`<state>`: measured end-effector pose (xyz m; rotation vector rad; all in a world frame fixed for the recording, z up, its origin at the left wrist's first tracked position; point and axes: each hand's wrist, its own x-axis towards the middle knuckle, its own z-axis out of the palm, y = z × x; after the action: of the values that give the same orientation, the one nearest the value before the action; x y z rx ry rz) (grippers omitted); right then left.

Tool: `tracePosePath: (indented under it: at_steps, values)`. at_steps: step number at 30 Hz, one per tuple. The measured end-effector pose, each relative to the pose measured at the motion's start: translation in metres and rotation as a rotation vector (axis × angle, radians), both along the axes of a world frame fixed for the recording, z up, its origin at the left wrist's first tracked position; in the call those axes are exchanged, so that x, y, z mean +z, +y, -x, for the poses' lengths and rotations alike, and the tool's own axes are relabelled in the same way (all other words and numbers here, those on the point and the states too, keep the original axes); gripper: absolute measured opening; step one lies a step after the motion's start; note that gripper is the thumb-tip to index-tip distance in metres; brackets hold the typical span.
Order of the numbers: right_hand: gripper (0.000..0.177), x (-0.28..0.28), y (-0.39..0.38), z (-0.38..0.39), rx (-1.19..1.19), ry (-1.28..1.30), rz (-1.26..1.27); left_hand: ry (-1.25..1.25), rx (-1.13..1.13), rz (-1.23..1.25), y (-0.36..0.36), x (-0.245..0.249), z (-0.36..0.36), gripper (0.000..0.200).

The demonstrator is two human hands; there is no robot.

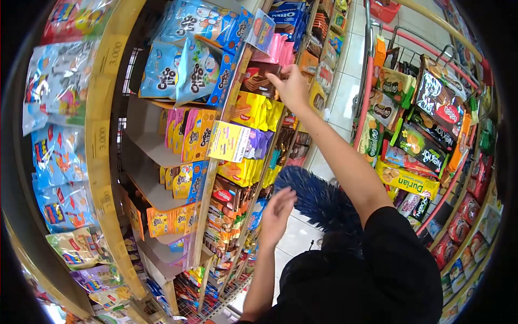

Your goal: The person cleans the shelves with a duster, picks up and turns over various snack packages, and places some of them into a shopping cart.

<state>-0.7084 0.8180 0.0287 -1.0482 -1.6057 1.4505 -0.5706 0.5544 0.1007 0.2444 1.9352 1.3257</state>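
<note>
Bright even store light; heavy fisheye warp, black vignette corners.

Tiled aisle (348, 65) open ahead — crammed shelves (237, 140) left, loaded rack (415, 140) right

Right hand (292, 87) gripping brown packet (257, 82), left hand (277, 214) beside duster (319, 198)

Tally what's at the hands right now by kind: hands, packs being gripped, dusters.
Hands: 2 (right hand, left hand)
Packs gripped: 1 (brown pack on the upper shelf, in the right hand)
Dusters: 1 (blue feather duster, just behind the left hand)
Total: 4
</note>
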Motion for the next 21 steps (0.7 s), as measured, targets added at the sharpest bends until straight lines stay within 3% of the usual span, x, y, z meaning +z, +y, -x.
tracePosePath:
  at_steps: [1, 4, 8, 10, 12, 14, 18, 21]
  values:
    - [0.040, -0.003, -0.002, 0.004, 0.022, 0.013, 0.054, -0.043, 0.056, 0.046, -0.016, -0.005, -0.010, 0.035]
    - [0.036, -0.010, -0.014, 0.009, -0.011, -0.113, -0.201, -0.141, 0.182, 0.139, -0.043, -0.009, -0.033, 0.034]
    - [0.036, -0.018, -0.021, -0.024, 0.184, -0.095, -0.090, -0.165, 0.167, 0.086, -0.044, -0.008, -0.049, 0.032]
    - [0.033, -0.016, -0.040, -0.074, 0.272, -0.005, -0.240, -0.118, 0.161, 0.059, -0.032, -0.003, -0.051, 0.031]
    - [0.025, 0.026, -0.058, -0.151, 0.449, 0.031, -0.207, -0.067, 0.097, 0.057, -0.025, -0.001, -0.051, 0.031]
    - [0.025, 0.041, -0.071, -0.219, 0.411, 0.022, -0.292, -0.009, 0.042, 0.053, -0.023, -0.003, -0.050, 0.030]
    - [0.032, 0.039, -0.078, -0.361, 0.374, -0.310, -0.290, 0.005, 0.044, -0.002, -0.034, -0.012, -0.053, 0.029]
    - [0.055, 0.046, -0.093, -0.453, 0.398, -0.616, -0.477, 0.020, 0.006, 0.015, -0.044, -0.018, -0.057, 0.029]
